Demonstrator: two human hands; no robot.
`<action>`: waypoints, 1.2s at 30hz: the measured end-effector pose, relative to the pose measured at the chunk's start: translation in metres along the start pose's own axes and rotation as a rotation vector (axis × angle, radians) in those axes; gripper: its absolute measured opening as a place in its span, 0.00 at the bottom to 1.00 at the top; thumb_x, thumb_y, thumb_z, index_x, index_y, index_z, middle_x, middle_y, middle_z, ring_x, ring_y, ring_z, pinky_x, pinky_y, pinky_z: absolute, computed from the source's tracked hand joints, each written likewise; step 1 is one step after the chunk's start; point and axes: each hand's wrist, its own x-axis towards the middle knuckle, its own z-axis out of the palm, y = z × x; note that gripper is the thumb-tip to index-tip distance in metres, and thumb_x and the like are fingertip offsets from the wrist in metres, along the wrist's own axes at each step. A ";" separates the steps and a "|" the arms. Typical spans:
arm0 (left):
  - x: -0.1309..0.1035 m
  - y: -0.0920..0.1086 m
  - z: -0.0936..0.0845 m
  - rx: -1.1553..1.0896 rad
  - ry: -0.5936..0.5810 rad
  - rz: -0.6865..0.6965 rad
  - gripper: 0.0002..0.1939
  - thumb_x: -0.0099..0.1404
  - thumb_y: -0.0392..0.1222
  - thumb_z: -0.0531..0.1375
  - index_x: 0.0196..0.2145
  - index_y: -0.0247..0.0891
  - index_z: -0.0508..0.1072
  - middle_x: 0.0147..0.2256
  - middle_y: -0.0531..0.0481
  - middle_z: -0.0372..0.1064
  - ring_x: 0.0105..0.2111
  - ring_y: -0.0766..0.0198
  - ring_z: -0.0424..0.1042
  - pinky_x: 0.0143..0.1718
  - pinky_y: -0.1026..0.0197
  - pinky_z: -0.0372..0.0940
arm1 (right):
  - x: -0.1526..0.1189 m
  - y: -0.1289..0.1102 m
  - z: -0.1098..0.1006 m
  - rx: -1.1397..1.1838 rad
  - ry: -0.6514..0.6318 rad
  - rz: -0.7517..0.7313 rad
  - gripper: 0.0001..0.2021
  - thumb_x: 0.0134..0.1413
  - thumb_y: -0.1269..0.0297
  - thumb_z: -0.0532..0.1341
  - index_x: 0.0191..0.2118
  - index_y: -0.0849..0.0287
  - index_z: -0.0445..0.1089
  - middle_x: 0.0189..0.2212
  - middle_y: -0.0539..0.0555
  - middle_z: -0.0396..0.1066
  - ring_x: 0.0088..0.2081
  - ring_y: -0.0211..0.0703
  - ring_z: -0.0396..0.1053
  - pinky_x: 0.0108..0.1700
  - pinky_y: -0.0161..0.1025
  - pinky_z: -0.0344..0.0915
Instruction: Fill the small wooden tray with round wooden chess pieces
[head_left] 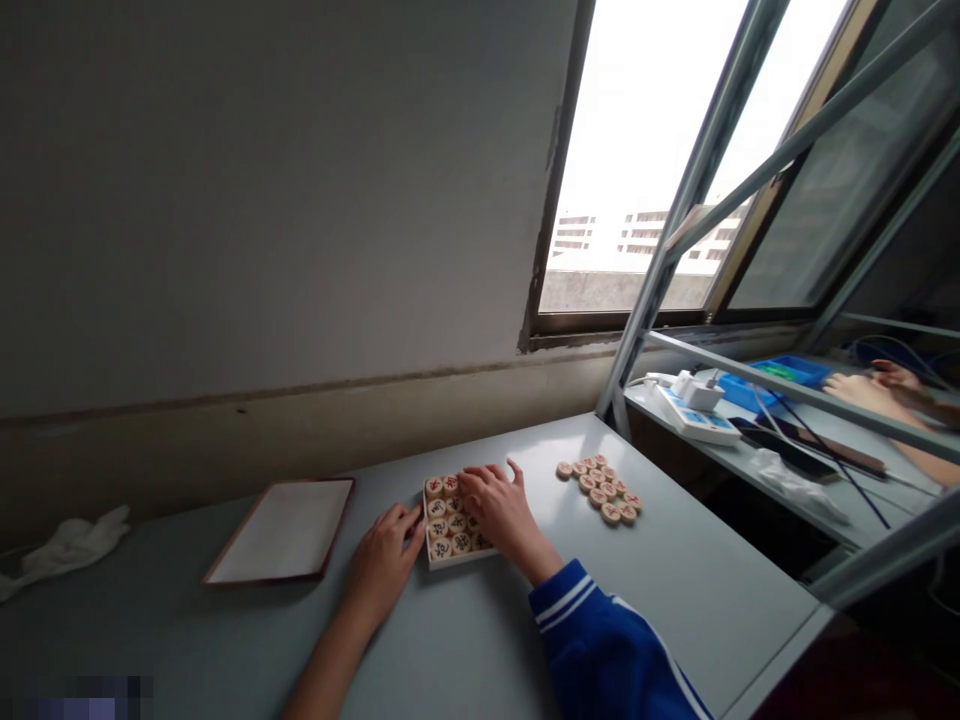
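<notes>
A shallow white box (459, 562) stands on the grey table, with round wooden pieces (440, 548) marked with black and red characters laid in rows inside. My left hand (386, 560) rests at the box's left side, fingers against its edge. Over the right part of the box, my right hand (501, 508) reaches in, its fingertips bent down at the upper row; whatever they may hold is hidden. To the right of the box, several loose pieces with red characters (609, 488) lie in a cluster on the table.
A box lid (283, 530) lies inside-up at the left, and a crumpled white cloth or tissue (75, 540) is beyond it. Metal frame posts (646, 320) rise at the right. Behind them are a power strip (694, 412), a blue tray (757, 385) and another person's hands (870, 392).
</notes>
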 end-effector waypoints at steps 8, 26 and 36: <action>0.001 -0.005 0.004 -0.006 0.032 0.013 0.19 0.63 0.47 0.45 0.44 0.39 0.70 0.34 0.48 0.66 0.39 0.61 0.65 0.41 0.60 0.59 | 0.002 0.005 -0.004 0.019 0.044 0.076 0.11 0.52 0.73 0.55 0.41 0.54 0.66 0.37 0.50 0.69 0.41 0.41 0.62 0.53 0.44 0.44; -0.001 0.001 -0.001 -0.024 0.046 0.002 0.20 0.62 0.48 0.45 0.44 0.39 0.70 0.34 0.48 0.66 0.39 0.61 0.66 0.41 0.61 0.60 | -0.034 0.067 -0.053 -0.328 0.161 0.437 0.17 0.48 0.80 0.49 0.41 0.59 0.67 0.45 0.58 0.60 0.41 0.45 0.61 0.43 0.42 0.49; -0.003 0.002 -0.004 -0.025 0.007 0.010 0.20 0.62 0.49 0.45 0.42 0.39 0.71 0.35 0.48 0.66 0.39 0.61 0.65 0.41 0.61 0.59 | 0.008 -0.013 0.002 -0.049 -0.031 0.017 0.14 0.54 0.69 0.54 0.48 0.52 0.61 0.46 0.53 0.64 0.45 0.44 0.60 0.47 0.44 0.49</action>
